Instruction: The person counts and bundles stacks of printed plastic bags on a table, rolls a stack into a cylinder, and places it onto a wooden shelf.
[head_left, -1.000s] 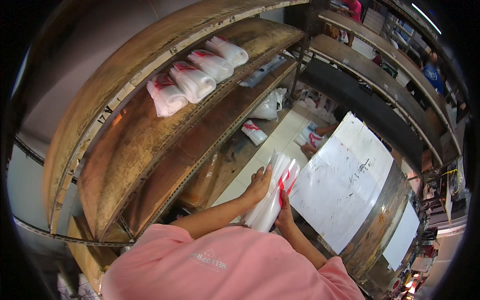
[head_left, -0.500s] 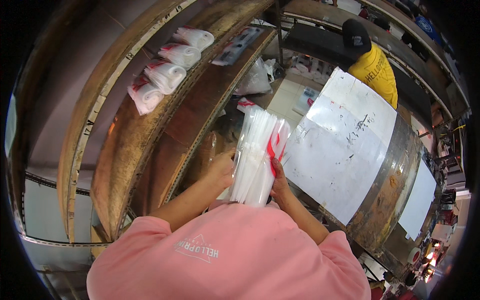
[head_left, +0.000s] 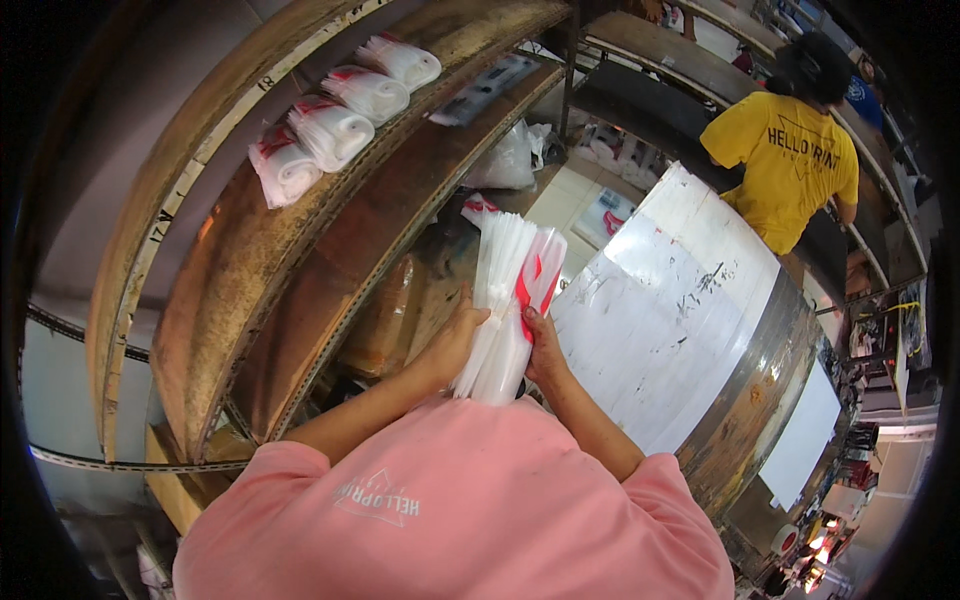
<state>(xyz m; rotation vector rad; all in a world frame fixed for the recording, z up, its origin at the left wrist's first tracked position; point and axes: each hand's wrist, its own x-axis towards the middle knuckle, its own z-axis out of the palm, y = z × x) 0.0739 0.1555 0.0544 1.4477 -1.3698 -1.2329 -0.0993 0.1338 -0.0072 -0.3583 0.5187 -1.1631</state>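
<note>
A stack of clear plastic bags (head_left: pixel 498 300) with a red print stands upright against my chest, bent along its length. My left hand (head_left: pixel 460 338) grips its left side, fingers partly behind the stack. On the other side my right hand (head_left: pixel 543 345) is closed round the edge, thumb over the red print. Rolled bundles of similar bags (head_left: pixel 335 135) sit in a row on the wooden shelf (head_left: pixel 240 260) to my left.
A work table (head_left: pixel 670 300) covered with white sheets stands at my right. A co-worker in a yellow shirt (head_left: pixel 780 155) is beyond it. Flat plastic packs (head_left: pixel 487 88) lie on a lower shelf. A filled plastic bag (head_left: pixel 505 160) and a brown carton (head_left: pixel 385 325) are ahead, below the shelves.
The bag stack has narrowed, and my left hand now wraps farther round its front. The co-worker in yellow has straightened up and shifted right. My view has turned slightly.
</note>
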